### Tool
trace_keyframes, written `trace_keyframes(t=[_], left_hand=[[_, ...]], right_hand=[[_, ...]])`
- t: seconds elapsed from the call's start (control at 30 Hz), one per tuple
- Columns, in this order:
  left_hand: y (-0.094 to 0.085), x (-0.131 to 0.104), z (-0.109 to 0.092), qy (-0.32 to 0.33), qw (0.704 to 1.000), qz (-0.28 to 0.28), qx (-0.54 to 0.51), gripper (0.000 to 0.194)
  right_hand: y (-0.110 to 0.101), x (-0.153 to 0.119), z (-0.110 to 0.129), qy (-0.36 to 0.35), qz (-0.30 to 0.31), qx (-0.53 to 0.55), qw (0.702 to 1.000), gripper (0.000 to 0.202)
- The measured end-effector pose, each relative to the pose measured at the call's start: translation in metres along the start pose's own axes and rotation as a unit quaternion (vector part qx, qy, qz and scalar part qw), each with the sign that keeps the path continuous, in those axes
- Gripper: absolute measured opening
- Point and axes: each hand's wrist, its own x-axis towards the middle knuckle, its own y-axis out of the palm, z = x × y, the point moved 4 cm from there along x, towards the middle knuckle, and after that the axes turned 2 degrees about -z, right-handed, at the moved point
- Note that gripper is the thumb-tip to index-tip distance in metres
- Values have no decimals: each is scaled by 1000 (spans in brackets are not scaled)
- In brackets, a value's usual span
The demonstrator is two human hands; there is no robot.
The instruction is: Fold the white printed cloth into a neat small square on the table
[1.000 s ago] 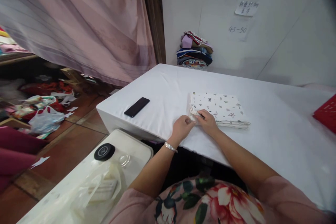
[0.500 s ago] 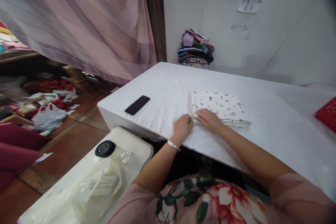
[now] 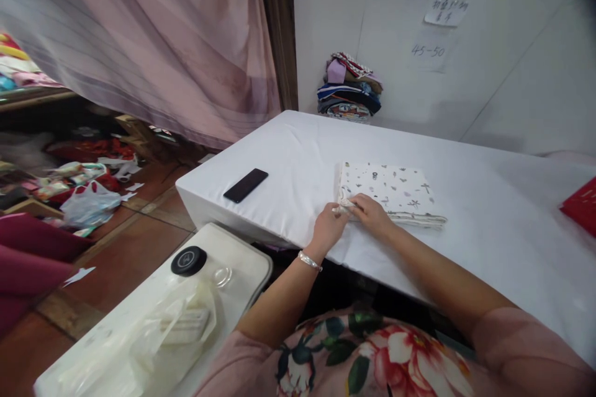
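A folded white cloth (image 3: 391, 186) with a small grey and brown print lies flat on the white-covered table (image 3: 298, 155), its layered edge facing me. At its near left corner my left hand (image 3: 329, 223), with a silver bracelet on the wrist, pinches the fabric. Close beside it, my right hand (image 3: 371, 214) grips the same corner, thumb and fingers pressed together. Between the two hands a bit of the corner is lifted and bunched. The fingertips partly hide that corner.
A black phone (image 3: 246, 185) rests left on the table. Folded clothes (image 3: 349, 90) are stacked by the wall, and a red item (image 3: 580, 208) sits at the right edge. Lower left, a white stand (image 3: 112, 335) bears a black round lid (image 3: 189, 260) and a plastic bag (image 3: 177, 335).
My left hand has shifted slightly right and its fingers now pinch the cloth's corner, which is a little more lifted. My right hand stays at the corner. The view has moved slightly.
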Motion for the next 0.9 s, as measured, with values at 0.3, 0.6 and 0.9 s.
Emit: trace_keyframes(t=[0.3,0.6,0.9], left_hand=[[0,8,1,-42,989,-51,-130,27],[-3,6,-6,-54,971,-62,-225,24],[-13,8,-14,9,984,-42,-171,28]], right_hand=[[-20,7,8,-9,-48,-16,999,13],[-4,0,14,-60,35,-96,993,18],[-3,-4,8,-43,-35,-94,994,22]])
